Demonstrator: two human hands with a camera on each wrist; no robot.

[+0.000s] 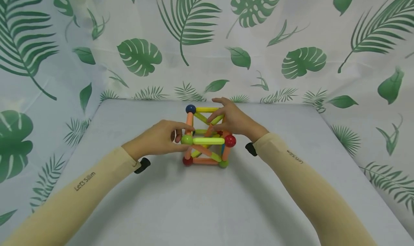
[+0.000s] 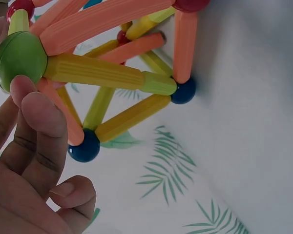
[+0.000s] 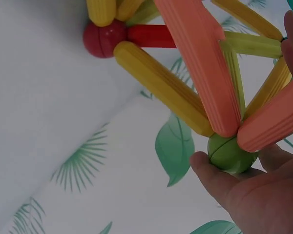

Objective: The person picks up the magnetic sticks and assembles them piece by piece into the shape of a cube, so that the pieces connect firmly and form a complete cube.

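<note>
A cube-like frame of magnetic sticks and balls (image 1: 208, 141) stands on the table between both hands. My left hand (image 1: 160, 136) holds its green ball (image 2: 20, 61) at the near upper left corner, with thumb and fingers around it. From the far upper right reaches my right hand (image 1: 236, 117); in the right wrist view its fingers curl about another green ball (image 3: 229, 153), where orange and yellow sticks meet. A light-green stick (image 1: 208, 141) runs along the near top edge to a red ball (image 1: 230, 141). At the far upper left sits a blue ball (image 1: 191, 109).
The frame stands on a pale tabletop (image 1: 200, 206), in the far half. A white cloth with green leaf prints (image 1: 207, 59) hangs behind and at both sides. Each wrist carries a small black device (image 1: 142, 165) under the beige sleeve (image 1: 93, 185).
</note>
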